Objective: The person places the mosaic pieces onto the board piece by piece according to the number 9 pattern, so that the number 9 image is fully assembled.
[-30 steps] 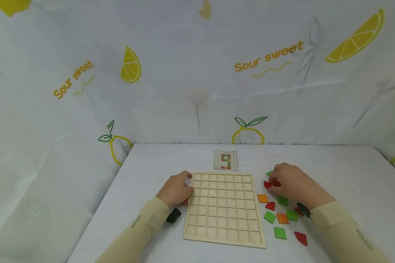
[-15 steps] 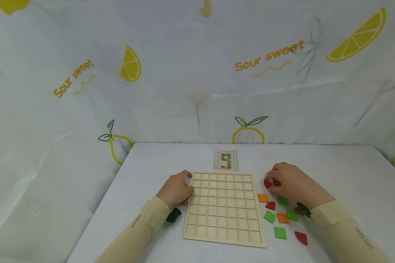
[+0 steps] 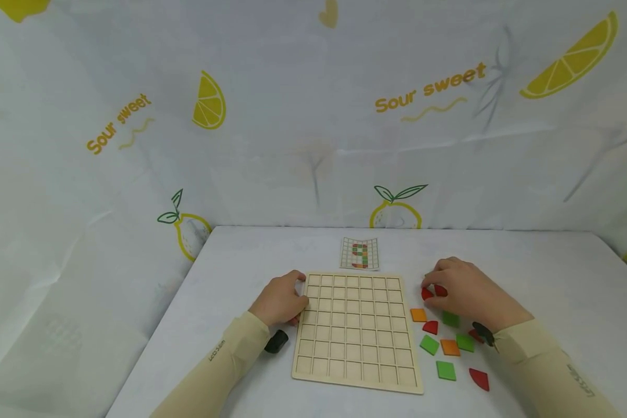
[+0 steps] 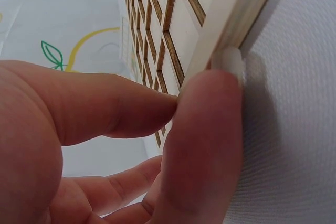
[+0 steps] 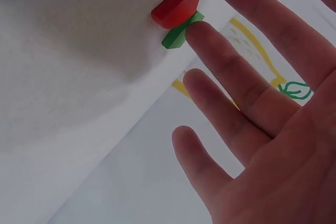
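Observation:
A pale wooden grid board [image 3: 357, 331] lies in the middle of the white table. My left hand [image 3: 278, 299] pinches its left edge near the far corner, thumb and fingertip on the rim [image 4: 223, 30] in the left wrist view. My right hand [image 3: 462, 290] is over the coloured tiles right of the board. Between its thumb and index finger is a red quarter-circle tile [image 3: 426, 294]; only a sliver shows in the right wrist view. Another red tile [image 5: 181, 3] lies beside it, with a green tile [image 5: 178, 36] behind. The right thumb tip is out of the wrist view.
Right of the board lie more loose tiles: orange squares [image 3: 418, 314], green squares [image 3: 446, 370] and red quarter-circles [image 3: 479, 379]. A small card with a coloured grid pattern [image 3: 359, 253] lies beyond the board. Behind the table hangs a lemon-print cloth [image 3: 292, 116].
The right index finger has shifted slightly toward the red quarter-circle tile, and the green tile at the far end is now hidden in the head view. The left hand and board stay put.

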A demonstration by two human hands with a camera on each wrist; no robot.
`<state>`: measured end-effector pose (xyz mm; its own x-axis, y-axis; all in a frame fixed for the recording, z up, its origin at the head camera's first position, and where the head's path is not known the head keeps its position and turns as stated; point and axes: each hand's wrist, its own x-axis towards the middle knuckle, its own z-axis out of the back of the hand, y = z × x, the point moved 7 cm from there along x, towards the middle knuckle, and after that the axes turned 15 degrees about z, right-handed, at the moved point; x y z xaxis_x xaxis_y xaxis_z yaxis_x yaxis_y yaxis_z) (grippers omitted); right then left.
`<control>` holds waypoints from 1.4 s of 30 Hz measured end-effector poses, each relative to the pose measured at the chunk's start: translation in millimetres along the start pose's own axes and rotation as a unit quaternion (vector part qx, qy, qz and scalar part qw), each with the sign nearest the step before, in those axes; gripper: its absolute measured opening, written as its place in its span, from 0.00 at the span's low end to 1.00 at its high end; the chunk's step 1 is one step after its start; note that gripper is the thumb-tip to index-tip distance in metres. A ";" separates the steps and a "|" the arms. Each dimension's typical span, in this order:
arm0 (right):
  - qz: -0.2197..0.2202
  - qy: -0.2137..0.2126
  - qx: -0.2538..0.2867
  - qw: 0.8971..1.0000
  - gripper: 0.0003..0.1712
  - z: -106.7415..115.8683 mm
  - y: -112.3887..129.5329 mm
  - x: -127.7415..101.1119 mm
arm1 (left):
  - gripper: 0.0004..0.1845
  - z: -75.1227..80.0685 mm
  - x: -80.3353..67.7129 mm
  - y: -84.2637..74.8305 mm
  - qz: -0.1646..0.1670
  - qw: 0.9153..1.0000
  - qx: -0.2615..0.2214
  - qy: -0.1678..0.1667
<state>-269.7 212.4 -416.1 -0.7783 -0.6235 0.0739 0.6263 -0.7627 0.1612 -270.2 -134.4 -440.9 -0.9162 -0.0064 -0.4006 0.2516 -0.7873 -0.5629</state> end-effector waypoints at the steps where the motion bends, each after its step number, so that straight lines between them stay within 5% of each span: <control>1: 0.001 0.001 0.001 1.000 0.15 0.4 0.1 -0.3 | 0.29 0.0 0.0 -0.2 -0.001 1.000 0.001 0.000; 33: -0.013 0.013 0.034 0.999 0.11 3.2 -2.3 -0.2 | 0.29 -3.7 1.0 -0.6 0.008 1.000 -0.010 0.004; 42: 0.008 -0.007 0.053 0.999 0.08 21.1 34.6 32.3 | 0.29 -0.8 0.9 0.5 0.007 1.000 -0.016 0.000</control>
<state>-274.1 169.5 -387.3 -0.7696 -0.6321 0.0902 0.6307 -0.7304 0.2622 -270.6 -134.3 -442.1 -0.9121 -0.0175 -0.4096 0.2748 -0.7674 -0.5793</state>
